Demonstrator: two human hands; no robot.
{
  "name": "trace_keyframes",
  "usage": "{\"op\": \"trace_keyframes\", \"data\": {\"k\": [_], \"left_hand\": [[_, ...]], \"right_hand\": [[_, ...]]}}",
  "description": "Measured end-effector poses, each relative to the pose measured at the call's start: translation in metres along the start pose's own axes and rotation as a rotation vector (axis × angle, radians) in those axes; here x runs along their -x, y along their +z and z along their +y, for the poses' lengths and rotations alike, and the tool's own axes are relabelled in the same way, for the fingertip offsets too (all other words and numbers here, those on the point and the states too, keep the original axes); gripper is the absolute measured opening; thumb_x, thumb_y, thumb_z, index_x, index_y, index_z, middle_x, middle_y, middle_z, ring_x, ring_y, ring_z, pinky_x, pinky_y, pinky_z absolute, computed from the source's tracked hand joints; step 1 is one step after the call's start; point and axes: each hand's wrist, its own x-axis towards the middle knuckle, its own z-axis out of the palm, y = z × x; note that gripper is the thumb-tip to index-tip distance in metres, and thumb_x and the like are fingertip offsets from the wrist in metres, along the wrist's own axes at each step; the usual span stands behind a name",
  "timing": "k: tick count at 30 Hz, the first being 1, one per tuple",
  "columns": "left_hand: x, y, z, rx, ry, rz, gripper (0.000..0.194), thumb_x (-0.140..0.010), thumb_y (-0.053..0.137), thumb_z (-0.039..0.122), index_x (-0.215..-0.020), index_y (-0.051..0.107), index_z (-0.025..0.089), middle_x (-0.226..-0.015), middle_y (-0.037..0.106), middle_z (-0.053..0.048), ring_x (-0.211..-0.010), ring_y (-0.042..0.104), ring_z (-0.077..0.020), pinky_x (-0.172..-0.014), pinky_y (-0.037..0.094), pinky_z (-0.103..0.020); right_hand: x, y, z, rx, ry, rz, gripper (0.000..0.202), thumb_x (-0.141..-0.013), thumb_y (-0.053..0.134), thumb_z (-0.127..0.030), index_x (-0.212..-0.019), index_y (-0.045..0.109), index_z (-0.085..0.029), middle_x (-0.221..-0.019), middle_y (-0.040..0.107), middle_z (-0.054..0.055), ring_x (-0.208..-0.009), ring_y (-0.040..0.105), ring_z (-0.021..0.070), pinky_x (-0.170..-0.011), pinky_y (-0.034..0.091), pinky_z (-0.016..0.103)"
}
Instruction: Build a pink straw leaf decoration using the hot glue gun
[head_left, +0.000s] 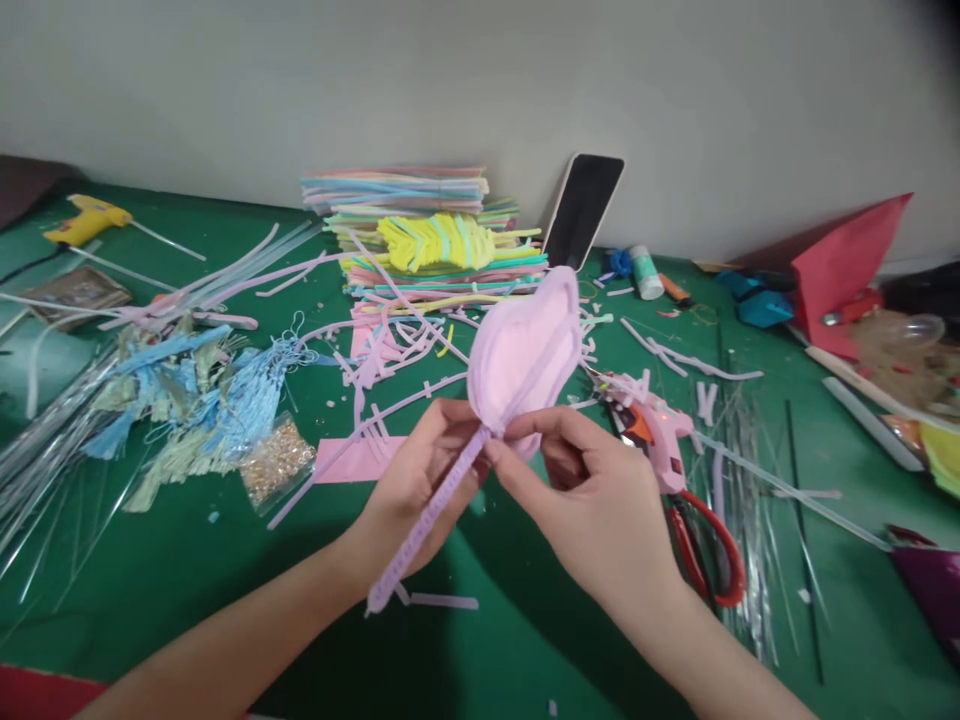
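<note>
No text, brand or number legible; small white-and-green bottle [646, 273] too blurred to read.

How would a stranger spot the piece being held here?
Find the green table, then the left hand and right hand above it. They hold the lilac piece. Unlike the loose lilac strips nearby, it has a pale pink middle and slanting stem.

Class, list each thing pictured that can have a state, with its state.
Lilac fuzzy piece: raised, pinched at its neck
Left hand: fingers closed on the neck
Right hand: fingers pinching the neck
Phone: propped up, leaning, screen dark
Yellow glue gun: lying down
Pink glue gun: lying down
Red-handled tool: partly hidden; open or shut, cannot tell
Bag of gold beads: lying flat, seal unclear
Yellow bundle: lying on other fuzzy sticks
</note>
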Motion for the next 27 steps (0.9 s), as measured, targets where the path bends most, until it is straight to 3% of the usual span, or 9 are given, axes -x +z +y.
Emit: {"op": "trace_keyframes", "data": {"k": [5, 7, 10, 13, 15, 18, 22, 27], "left_hand": [[-0.006, -0.016, 0.001, 0.18, -0.15, -0.225, 0.035, -0.074, 0.066, 0.009, -0.104, 0.058, 0.024, -0.11, 0.069, -0.004, -0.106, 0.065, -0.0173, -0.095, 0.048, -0.03], [-0.01, -0.024, 0.006, 0.23, -0.206, -0.247, 0.039, -0.067, 0.063, 0.004, -0.102, 0.062, 0.021, -0.111, 0.069, -0.007, -0.111, 0.063, -0.021, -0.097, 0.047, -0.034], [-0.013, -0.029, 0.012, 0.263, -0.209, -0.266, 0.05, -0.066, 0.066, 0.009, -0.114, 0.061, 0.019, -0.119, 0.067, -0.011, -0.118, 0.06, -0.0269, -0.099, 0.048, -0.04], [-0.014, -0.025, 0.011, 0.134, -0.143, -0.169, 0.064, -0.067, 0.078, 0.018, -0.126, 0.055, 0.021, -0.125, 0.065, -0.011, -0.116, 0.061, -0.0267, -0.1, 0.048, -0.04], [-0.015, -0.021, 0.007, 0.035, -0.145, -0.02, 0.056, -0.071, 0.079, 0.022, -0.122, 0.058, 0.018, -0.12, 0.068, -0.011, -0.109, 0.065, -0.0247, -0.098, 0.05, -0.039], [-0.017, -0.017, 0.002, 0.019, -0.18, 0.099, 0.042, -0.077, 0.075, 0.023, -0.116, 0.063, 0.016, -0.114, 0.071, -0.01, -0.104, 0.067, -0.0233, -0.096, 0.052, -0.038], [-0.015, -0.013, 0.002, 0.08, -0.174, 0.128, 0.045, -0.077, 0.076, 0.021, -0.12, 0.064, 0.017, -0.111, 0.073, -0.009, -0.103, 0.068, -0.0235, -0.095, 0.054, -0.037], [-0.006, -0.001, 0.003, 0.064, -0.08, 0.179, 0.042, -0.08, 0.073, 0.019, -0.121, 0.065, 0.016, -0.111, 0.073, -0.008, -0.104, 0.068, -0.0233, -0.096, 0.054, -0.036]], "right_hand": [[-0.002, -0.004, 0.015, 0.29, -0.329, 0.1, 0.007, -0.076, 0.063, -0.018, -0.076, 0.057, -0.021, -0.058, 0.051, -0.005, -0.044, 0.04, 0.0077, -0.042, 0.031, 0.023], [-0.003, -0.007, 0.02, 0.389, -0.436, 0.091, 0.008, -0.077, 0.06, -0.016, -0.078, 0.054, -0.021, -0.065, 0.057, -0.002, -0.051, 0.049, 0.0099, -0.046, 0.036, 0.024], [-0.005, -0.01, 0.027, 0.556, -0.589, 0.031, 0.006, -0.081, 0.055, -0.013, -0.082, 0.054, -0.02, -0.07, 0.06, 0.001, -0.06, 0.057, 0.0143, -0.05, 0.038, 0.026], [-0.005, -0.01, 0.032, 0.709, -0.717, -0.053, 0.012, -0.084, 0.049, -0.011, -0.079, 0.054, -0.02, -0.067, 0.056, 0.001, -0.057, 0.053, 0.0147, -0.047, 0.035, 0.027], [-0.005, -0.009, 0.036, 0.757, -0.768, -0.084, 0.016, -0.086, 0.047, -0.009, -0.077, 0.056, -0.019, -0.066, 0.053, 0.001, -0.057, 0.051, 0.0149, -0.047, 0.034, 0.028], [-0.007, -0.005, 0.042, 0.691, -0.686, -0.026, 0.015, -0.088, 0.049, -0.01, -0.081, 0.058, -0.019, -0.068, 0.058, 0.001, -0.06, 0.055, 0.0146, -0.05, 0.036, 0.027], [-0.007, -0.002, 0.041, 0.507, -0.493, 0.15, 0.005, -0.085, 0.058, -0.015, -0.082, 0.06, -0.018, -0.066, 0.062, 0.0, -0.054, 0.056, 0.0109, -0.049, 0.037, 0.024], [-0.002, 0.001, 0.028, 0.455, -0.45, 0.202, 0.008, -0.08, 0.066, -0.023, -0.078, 0.063, -0.016, -0.06, 0.06, -0.003, -0.046, 0.051, 0.007, -0.044, 0.033, 0.02]]}}
